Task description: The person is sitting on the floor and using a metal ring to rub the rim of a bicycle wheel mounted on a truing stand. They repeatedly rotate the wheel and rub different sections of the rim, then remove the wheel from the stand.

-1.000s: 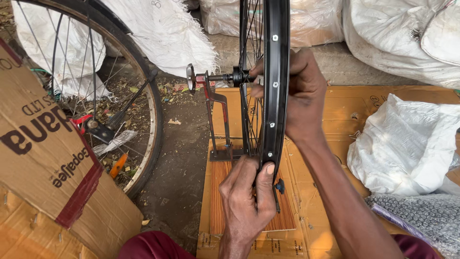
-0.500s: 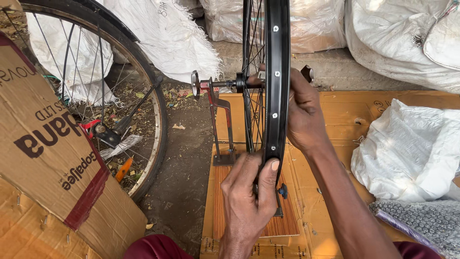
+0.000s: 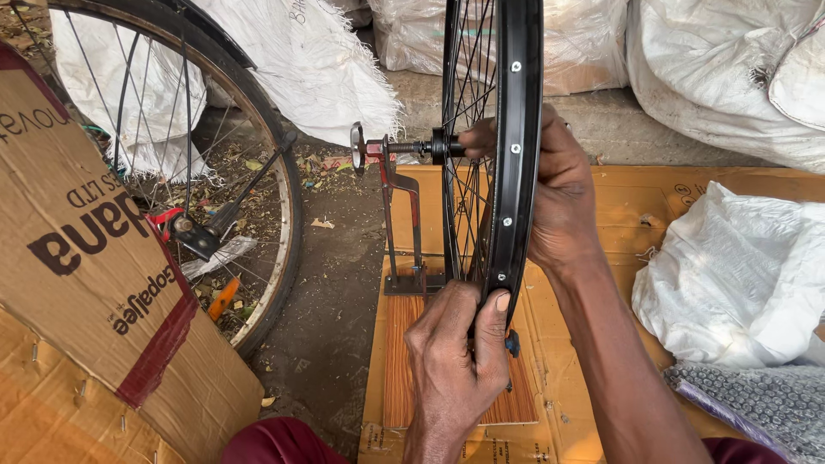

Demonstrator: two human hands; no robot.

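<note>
Your left hand (image 3: 455,357) is closed on the bottom of the black bicycle rim (image 3: 516,155), fingers wrapped round the near side and thumb pressed flat on the rim's outer face. Your right hand (image 3: 559,198) is pinched on the same rim higher up, palm against the right side, fingertips reaching through the spokes (image 3: 468,77) toward the hub axle (image 3: 421,148). The two hands are apart, one low on the rim and one at mid height. The rim stands upright, edge-on to you, its axle seated in a red metal truing stand (image 3: 400,215). The stand's foot sits on a wood-grain board (image 3: 404,361) just below the rim, and the board lies on flattened brown cardboard (image 3: 619,223) that spreads under and to the right of the rim. A small blue piece shows just under the rim beside your left thumb; can't tell what it is. Left of the rim, across bare dirt ground (image 3: 339,258), a complete bicycle wheel (image 3: 258,172) with tyre stands tilted. Further left of that, a large printed cardboard box (image 3: 77,283) with a red tape strip leans in. Behind the rim, white woven sacks (image 3: 301,60). Right of the rim, a white plastic bag (image 3: 730,275) on the cardboard, with a sheet of bubble wrap (image 3: 756,404) just below it.
</note>
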